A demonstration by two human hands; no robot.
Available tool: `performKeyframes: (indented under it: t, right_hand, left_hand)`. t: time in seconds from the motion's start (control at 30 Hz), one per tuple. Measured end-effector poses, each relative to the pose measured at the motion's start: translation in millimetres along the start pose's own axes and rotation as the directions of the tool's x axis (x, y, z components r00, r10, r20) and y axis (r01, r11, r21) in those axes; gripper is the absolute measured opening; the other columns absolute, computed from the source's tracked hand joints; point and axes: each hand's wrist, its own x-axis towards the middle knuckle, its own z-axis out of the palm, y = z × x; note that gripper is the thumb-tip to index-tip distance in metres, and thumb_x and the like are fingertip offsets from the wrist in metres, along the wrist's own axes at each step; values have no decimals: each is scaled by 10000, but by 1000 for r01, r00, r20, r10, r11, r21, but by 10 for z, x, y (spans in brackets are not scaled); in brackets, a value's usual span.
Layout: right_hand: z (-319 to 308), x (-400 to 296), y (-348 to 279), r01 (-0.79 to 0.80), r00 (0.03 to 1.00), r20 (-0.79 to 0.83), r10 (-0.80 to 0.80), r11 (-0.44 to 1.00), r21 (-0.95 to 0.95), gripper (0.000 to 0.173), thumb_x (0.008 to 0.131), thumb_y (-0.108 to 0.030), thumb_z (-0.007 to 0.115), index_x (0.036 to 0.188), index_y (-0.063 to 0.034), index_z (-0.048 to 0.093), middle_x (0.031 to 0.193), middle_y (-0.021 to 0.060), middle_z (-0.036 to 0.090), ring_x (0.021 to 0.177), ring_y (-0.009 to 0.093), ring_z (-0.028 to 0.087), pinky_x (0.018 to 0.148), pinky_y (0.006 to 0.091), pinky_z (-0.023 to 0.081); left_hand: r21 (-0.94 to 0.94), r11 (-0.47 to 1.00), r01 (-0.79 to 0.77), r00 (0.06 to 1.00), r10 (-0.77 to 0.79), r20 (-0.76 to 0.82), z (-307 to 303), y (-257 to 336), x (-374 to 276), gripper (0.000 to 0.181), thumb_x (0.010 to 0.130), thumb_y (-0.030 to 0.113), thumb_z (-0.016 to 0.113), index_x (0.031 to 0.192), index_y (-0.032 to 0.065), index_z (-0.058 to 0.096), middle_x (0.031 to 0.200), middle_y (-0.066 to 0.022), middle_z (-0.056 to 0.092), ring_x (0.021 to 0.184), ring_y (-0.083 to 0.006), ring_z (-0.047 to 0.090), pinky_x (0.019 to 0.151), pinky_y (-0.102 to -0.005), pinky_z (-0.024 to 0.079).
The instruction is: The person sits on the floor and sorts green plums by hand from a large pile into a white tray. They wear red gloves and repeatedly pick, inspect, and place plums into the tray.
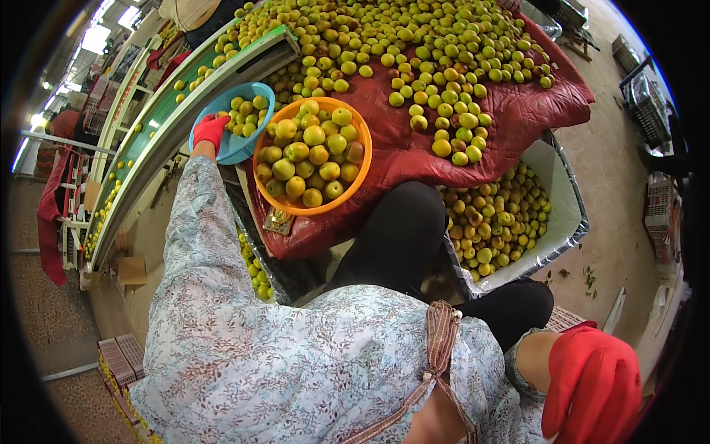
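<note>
My left hand (210, 133), in a red glove, is at the near left rim of a blue plastic basket (236, 150) holding greenish-yellow fruit; its fingertips are beside the fruit, and whether they grip the rim or a fruit is unclear. An orange plastic basket (363, 166), heaped with similar fruit, stands right of the blue one on a red quilted cover (405, 161). Many loose fruits (444, 105) are spread over the cover's far part. My right hand (593, 383), also red-gloved, is at the lower right, close to the camera, fingers bent; its palm is hidden.
A conveyor with a green belt (145, 136) carries fruit along the left. A lined crate (566, 222) of fruit stands right of my knee, and another crate's fruit (258, 275) shows at the left. A cardboard box (132, 270) lies on the floor. Stacked crates (660, 205) stand far right.
</note>
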Motion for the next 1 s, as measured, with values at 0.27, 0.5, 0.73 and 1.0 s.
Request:
performKeyframes:
  t: [0.27, 0.5, 0.73, 1.0]
  right_hand:
    - [-651, -1154, -456, -325, 648, -750, -135, 841, -432, 342, 997, -359, 464, 989, -44, 597, 1048, 129, 643, 962, 222, 616, 892, 425, 481]
    - [-2122, -2244, -126, -569, 12, -999, -43, 822, -42, 483, 972, -448, 530, 1215, -41, 619, 1133, 103, 654, 1018, 224, 621, 922, 319, 467]
    - [-2268, -2181, -139, -698, 47, -998, 50, 716, 3, 457, 959, -466, 551, 1156, -68, 663, 1079, 48, 679, 976, 172, 631, 867, 284, 474]
    - [-2169, -1953, 56, -791, 36, -992, 121, 610, 46, 405, 979, -386, 551, 1098, -22, 683, 1013, 62, 694, 914, 153, 649, 847, 269, 503]
  left_hand:
    - [96, 890, -445, 871, 455, -184, 815, 1125, -437, 341, 828, 298, 659, 1145, 174, 643, 990, -129, 679, 875, -311, 655, 809, -380, 516]
    - [81, 758, -648, 540, 381, 751, 2701, 2136, -1731, 224, 792, 159, 599, 971, 137, 732, 965, -147, 710, 928, -315, 676, 821, -387, 529]
    - [190, 893, -408, 696, 169, 698, 3456, 2114, -2110, 612, 690, 439, 783, 1151, 63, 639, 1293, -198, 538, 1170, -304, 558, 896, -409, 503]
    - [251, 835, -489, 696, 201, 689, 3574, 2066, -2313, 750, 683, 575, 796, 1147, 16, 609, 1191, -199, 575, 1002, -281, 631, 856, -377, 525]
